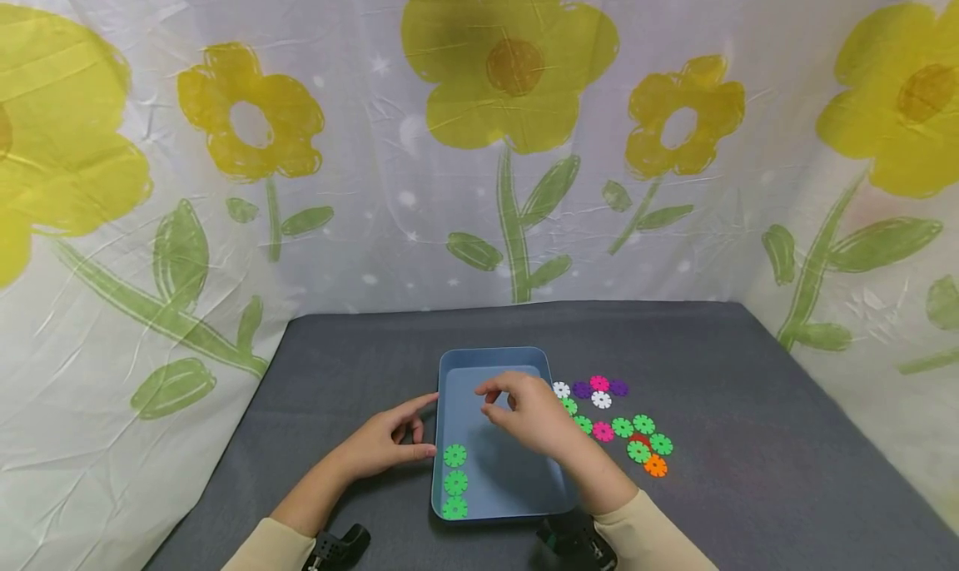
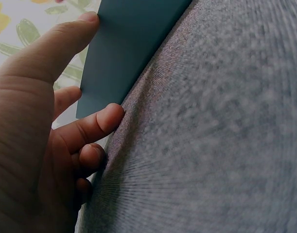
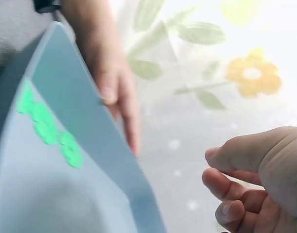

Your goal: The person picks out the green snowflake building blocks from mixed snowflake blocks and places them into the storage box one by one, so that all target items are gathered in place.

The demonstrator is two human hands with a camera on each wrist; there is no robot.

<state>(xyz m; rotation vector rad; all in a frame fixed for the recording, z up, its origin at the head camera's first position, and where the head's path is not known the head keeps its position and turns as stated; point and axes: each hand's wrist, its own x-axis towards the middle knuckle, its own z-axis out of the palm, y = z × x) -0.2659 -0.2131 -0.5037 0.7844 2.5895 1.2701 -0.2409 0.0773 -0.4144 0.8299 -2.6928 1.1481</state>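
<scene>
Fingers of the right hand (image 1: pixel 528 413) curl loosely over the tray (image 1: pixel 487 488) in the head view; loose discs (image 1: pixel 622 427) lie to their right on the table (image 1: pixel 749 471), nearer this hand than the left hand (image 1: pixel 382 444), and the tray's long axis runs front to back. From the left wrist, thumb and fingertip, spread apart, touch the tray's outer wall. From the right wrist, nothing shows between thumb and fingertips, close together; three green discs (image 3: pixel 43 124) line the left hand's side.
</scene>
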